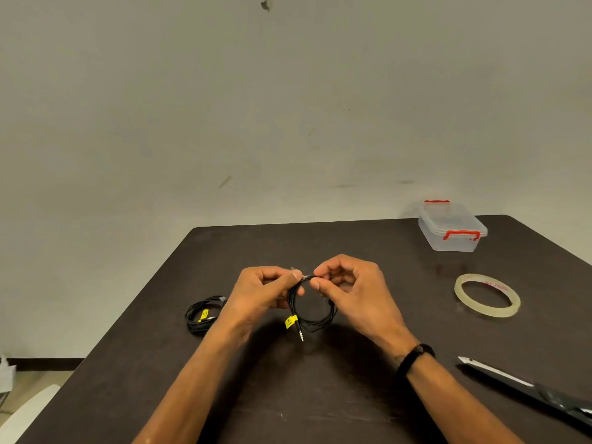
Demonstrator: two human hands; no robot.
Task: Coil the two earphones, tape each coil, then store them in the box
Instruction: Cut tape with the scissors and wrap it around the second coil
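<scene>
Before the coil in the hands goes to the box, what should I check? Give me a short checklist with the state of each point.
1. Held coil keeps a round shape: ok.
2. Both hands grip it, left hand and right hand pinching the top: ok.
3. Tape wrapped fully around it: cannot tell, too small.
4. Second coil taped: cannot tell.
5. Box open to receive coils: not ok, lid is on.
6. Tape roll and scissors on the table: ok.

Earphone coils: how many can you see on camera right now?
2. One earphone coil is held above the table by the fingers of both hands; the other earphone coil lies on the table, beside the left forearm.
</scene>
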